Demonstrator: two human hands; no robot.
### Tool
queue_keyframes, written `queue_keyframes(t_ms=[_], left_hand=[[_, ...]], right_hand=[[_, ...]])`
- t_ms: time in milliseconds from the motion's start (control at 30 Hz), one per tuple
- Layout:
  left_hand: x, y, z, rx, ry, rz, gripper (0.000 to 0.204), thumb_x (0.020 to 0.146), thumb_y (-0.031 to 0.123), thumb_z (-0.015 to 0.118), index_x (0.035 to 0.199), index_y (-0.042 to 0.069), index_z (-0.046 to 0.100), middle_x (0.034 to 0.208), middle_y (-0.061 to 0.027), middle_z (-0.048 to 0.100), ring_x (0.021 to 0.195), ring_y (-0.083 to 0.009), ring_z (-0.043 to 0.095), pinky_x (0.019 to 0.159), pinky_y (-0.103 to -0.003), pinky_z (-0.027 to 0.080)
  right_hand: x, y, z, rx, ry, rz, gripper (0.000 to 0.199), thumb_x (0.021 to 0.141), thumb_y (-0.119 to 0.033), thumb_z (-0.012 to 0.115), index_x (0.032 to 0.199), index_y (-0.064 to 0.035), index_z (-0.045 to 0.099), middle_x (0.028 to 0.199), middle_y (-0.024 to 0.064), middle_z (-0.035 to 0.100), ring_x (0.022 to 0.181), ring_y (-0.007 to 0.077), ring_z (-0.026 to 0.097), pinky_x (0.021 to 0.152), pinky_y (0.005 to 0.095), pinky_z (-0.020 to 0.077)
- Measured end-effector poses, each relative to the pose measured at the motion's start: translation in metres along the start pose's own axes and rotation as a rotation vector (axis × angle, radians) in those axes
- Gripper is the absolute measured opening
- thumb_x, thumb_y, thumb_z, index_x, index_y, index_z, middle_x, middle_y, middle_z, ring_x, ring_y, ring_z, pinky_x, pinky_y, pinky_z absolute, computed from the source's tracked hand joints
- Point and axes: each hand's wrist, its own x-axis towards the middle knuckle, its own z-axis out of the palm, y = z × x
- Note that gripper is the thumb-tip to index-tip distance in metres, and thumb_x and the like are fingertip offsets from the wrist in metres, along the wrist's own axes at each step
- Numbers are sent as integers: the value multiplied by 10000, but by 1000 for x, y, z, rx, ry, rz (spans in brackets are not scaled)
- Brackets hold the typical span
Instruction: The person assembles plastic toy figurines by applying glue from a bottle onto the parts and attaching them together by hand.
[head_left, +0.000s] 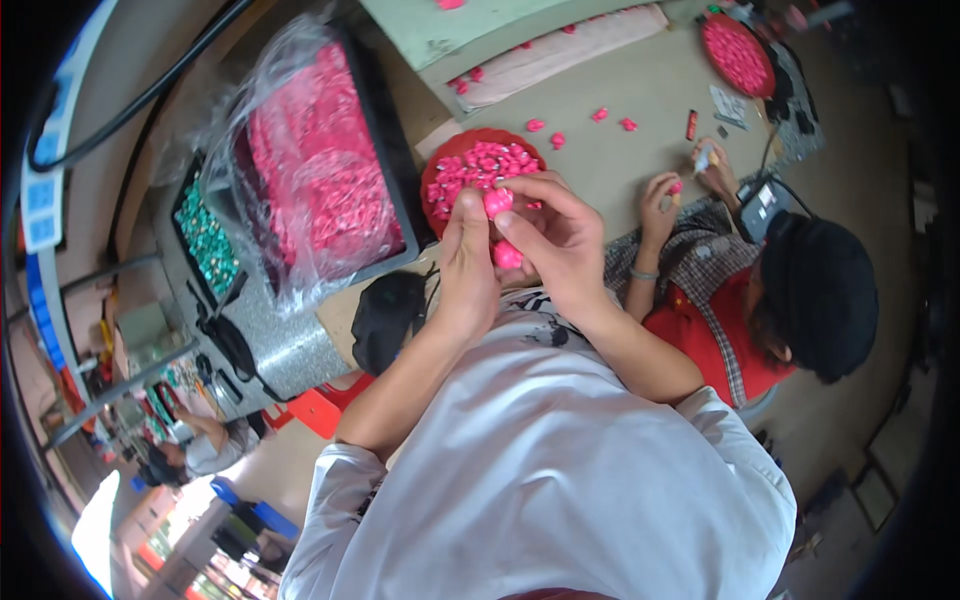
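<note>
My left hand (468,260) and my right hand (565,240) are close together in front of my chest, fingers bent. Between the thumbs and fingertips of both hands is a small glossy pink piece (497,202); its exact kind I cannot make out. Lower down, between the palms, sits a second rounded pink piece (508,256), partly covered by the fingers. Just beyond my hands stands a round red basin (432,208) filled with small pink pieces (480,168), several showing pale or shiny spots.
At left, a black crate (385,140) lined with clear plastic holds a heap of pink pieces. Beside it is a tray of green pieces (205,235). A black bag (385,315) lies near my left elbow. At right a co-worker in a black cap (825,295) handles a pink piece.
</note>
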Motion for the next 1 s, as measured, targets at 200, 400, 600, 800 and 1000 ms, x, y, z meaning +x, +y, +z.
queue_keyframes(t_ms=[200,400,600,800,1000], left_hand=[[61,-57,-19,-19,-83,-217,264,1041,350,419,1133,110,478,799,-84,591,581,-94,432,510,-243,350],[52,-54,-37,-98,-202,-232,257,910,13,551,1164,-3,515,1076,-135,596,848,-169,562,750,-290,461],[37,-40,-35,21,-149,-137,325,900,-74,571,1221,-31,552,1157,-127,596,984,-193,611,900,-327,506],[36,-29,-31,63,-112,-72,346,885,-87,602,1225,-32,567,1175,-112,599,1024,-184,609,902,-340,521],[20,-9,-21,81,-117,31,367,845,-139,625,1192,-23,604,1133,-86,622,1038,-160,621,914,-298,527]], right_hand=[[10,82,-69,53,352,230,226,897,-25,598,1110,34,647,948,43,692,861,96,626,760,234,488],[38,192,-161,-535,554,370,220,853,-110,639,1024,24,668,825,101,701,754,170,664,717,306,529],[88,234,-180,-718,472,246,185,833,-105,626,976,3,672,805,149,683,742,276,667,726,386,527],[78,238,-189,-1032,555,41,288,818,-54,596,1097,-8,651,814,156,666,741,325,646,724,424,518],[12,133,-132,-208,144,323,304,879,37,578,1179,1,613,986,41,615,886,76,572,763,232,475]])
